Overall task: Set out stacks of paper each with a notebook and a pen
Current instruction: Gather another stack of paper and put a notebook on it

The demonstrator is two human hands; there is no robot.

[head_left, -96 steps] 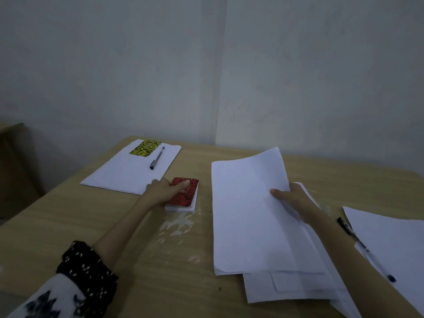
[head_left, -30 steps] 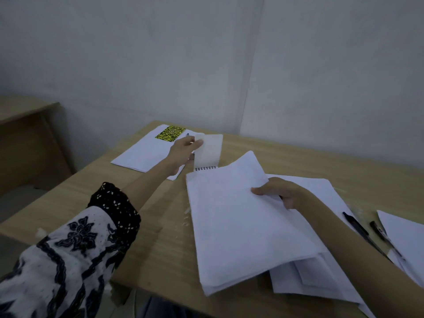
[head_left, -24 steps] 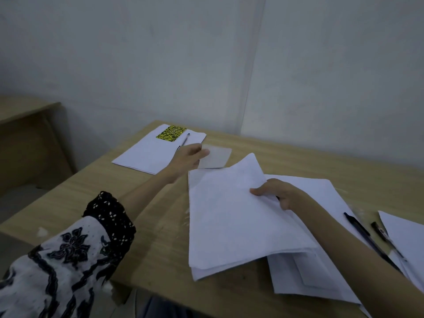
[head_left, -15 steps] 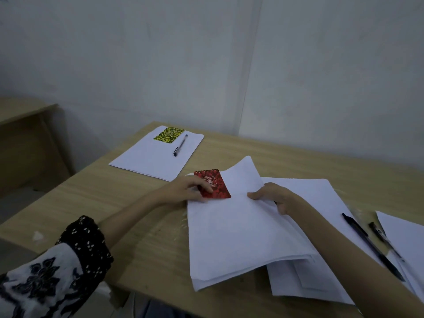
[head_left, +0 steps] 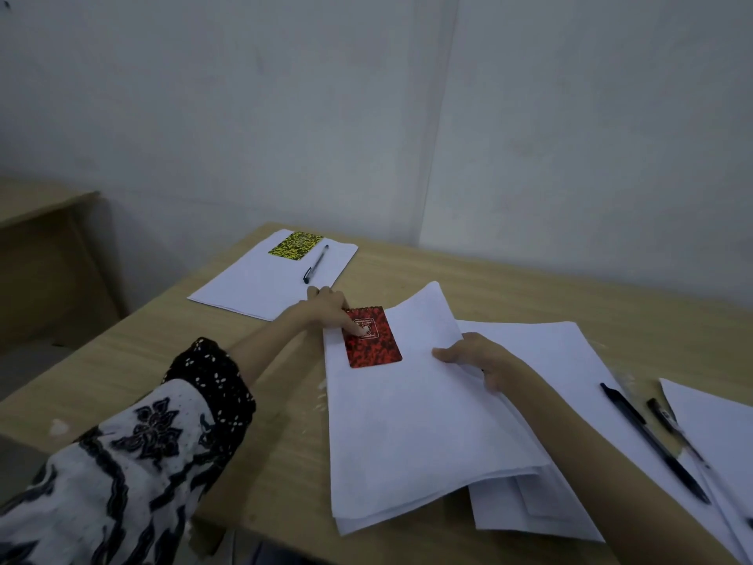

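A small red spiral notebook (head_left: 374, 339) lies flat on the upper left corner of a white paper stack (head_left: 411, 413) in the middle of the table. My left hand (head_left: 328, 309) grips the notebook's top left edge, thumb pressed on its cover. At the stack's right edge my right hand (head_left: 472, 354) holds the sheets, their far right part lifted off the papers beneath. Far left lies another paper stack (head_left: 260, 285) with a yellow notebook (head_left: 296, 245) and a pen (head_left: 315, 263) on it. Two black pens (head_left: 652, 438) lie to the right.
More white sheets (head_left: 558, 360) lie under and to the right of the held stack, and another paper pile (head_left: 725, 434) reaches the right frame edge. The wooden table (head_left: 509, 291) stands against a pale wall. A second wooden desk (head_left: 36, 205) is at far left.
My left hand picked the red notebook up from the table, carried it over and laid it on the stack's upper left corner. My right hand kept hold of the stack.
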